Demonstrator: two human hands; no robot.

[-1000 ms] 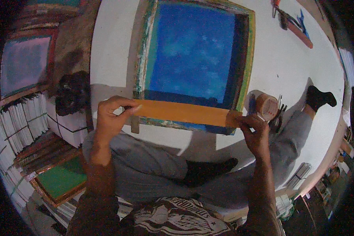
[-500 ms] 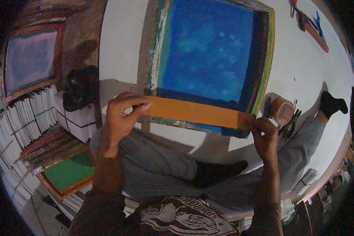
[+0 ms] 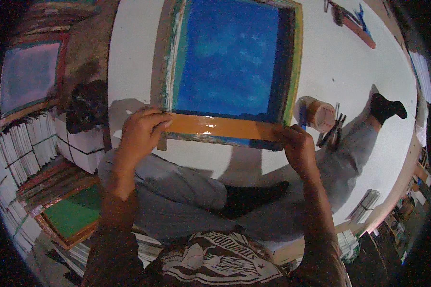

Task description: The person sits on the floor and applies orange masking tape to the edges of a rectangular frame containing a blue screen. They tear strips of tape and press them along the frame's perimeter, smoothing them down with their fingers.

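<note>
A wooden screen-printing frame (image 3: 172, 57) with blue mesh (image 3: 227, 57) lies on the white floor in front of me. A strip of glossy brown tape (image 3: 218, 127) stretches along its near edge. My left hand (image 3: 140, 131) pinches the tape's left end at the frame's near-left corner. My right hand (image 3: 297, 146) presses the tape's right end at the near-right corner. A roll of brown tape (image 3: 321, 114) sits just right of the frame, beside my right hand.
My crossed legs in grey trousers (image 3: 177, 191) lie under the frame's near edge. Small tools (image 3: 333, 134) rest by the tape roll. More framed screens (image 3: 26, 76) and stacked paper (image 3: 19, 153) stand at left; a green screen (image 3: 72, 217) leans lower left.
The tape strip has come lower onto the frame's near edge. Both hands still hold its ends, and my view has shifted closer to the frame.
</note>
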